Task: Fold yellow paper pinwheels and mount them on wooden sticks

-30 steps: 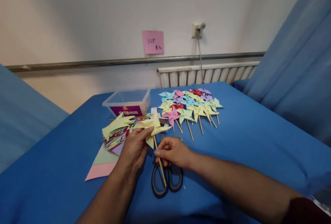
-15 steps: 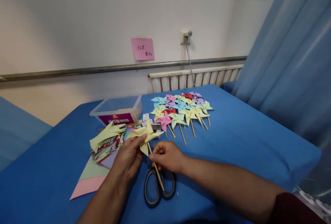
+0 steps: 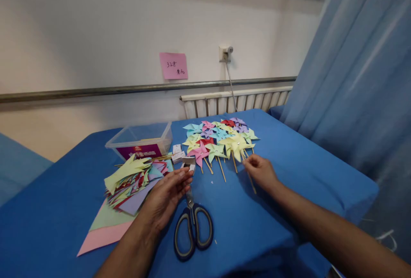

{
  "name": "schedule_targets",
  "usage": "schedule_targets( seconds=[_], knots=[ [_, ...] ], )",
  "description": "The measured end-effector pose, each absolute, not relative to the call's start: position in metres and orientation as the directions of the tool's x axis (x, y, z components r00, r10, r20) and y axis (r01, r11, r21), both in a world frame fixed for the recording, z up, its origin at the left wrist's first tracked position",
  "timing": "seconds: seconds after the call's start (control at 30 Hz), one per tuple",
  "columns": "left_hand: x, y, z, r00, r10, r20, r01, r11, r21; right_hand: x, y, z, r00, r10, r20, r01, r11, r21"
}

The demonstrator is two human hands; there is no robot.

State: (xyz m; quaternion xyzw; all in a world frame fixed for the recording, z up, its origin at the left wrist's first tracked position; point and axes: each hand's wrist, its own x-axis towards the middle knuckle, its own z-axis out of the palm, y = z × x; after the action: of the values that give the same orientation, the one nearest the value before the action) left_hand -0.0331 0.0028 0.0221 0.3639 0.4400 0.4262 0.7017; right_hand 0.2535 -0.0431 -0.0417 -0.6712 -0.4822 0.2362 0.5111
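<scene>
A yellow paper pinwheel (image 3: pixel 238 144) is pinched by its wooden stick in my right hand (image 3: pixel 261 173). Its head overlaps the front of a group of finished pinwheels (image 3: pixel 217 151) in pink, green, blue, red and purple. My left hand (image 3: pixel 171 192) is empty, its fingers slightly curled but apart, palm turned to the right. Just below its fingertips lie scissors (image 3: pixel 193 231) with dark blue handles, flat on the blue cloth. To the left of that hand is a pile of cut coloured paper pieces (image 3: pixel 128 173), with a yellow one on top.
Behind the paper pile stands a clear plastic box (image 3: pixel 139 141) with a purple label. Small white boxes (image 3: pixel 178 154) and thin sticks lie beside it. Pink and green sheets (image 3: pixel 102 229) stick out under the pile. A blue curtain (image 3: pixel 349 64) hangs at the right.
My right hand has carried the yellow pinwheel rightward and forward to the group of pinwheels. My left hand has let go of its paper head. The scissors are now uncovered.
</scene>
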Motion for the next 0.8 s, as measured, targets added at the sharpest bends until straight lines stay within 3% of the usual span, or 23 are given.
schedule_targets(
  seconds=[0.1, 0.17, 0.8],
  knots=[
    [-0.033, 0.004, 0.022, 0.257, 0.918, -0.301, -0.267, 0.367, 0.891, 0.308, -0.041, -0.050, 0.550, 0.820, 0.157, 0.626, -0.281, -0.727],
    [-0.033, 0.005, 0.022, 0.256, 0.917, -0.307, -0.253, 0.370, 0.894, 0.331, -0.037, -0.052, 0.591, 0.797, 0.124, 0.681, -0.411, -0.606],
    [-0.029, 0.000, 0.027, 0.276, 0.895, -0.350, -0.179, 0.405, 0.896, 0.343, -0.003, -0.052, 0.617, 0.784, 0.070, 0.714, -0.520, -0.468]
  ],
)
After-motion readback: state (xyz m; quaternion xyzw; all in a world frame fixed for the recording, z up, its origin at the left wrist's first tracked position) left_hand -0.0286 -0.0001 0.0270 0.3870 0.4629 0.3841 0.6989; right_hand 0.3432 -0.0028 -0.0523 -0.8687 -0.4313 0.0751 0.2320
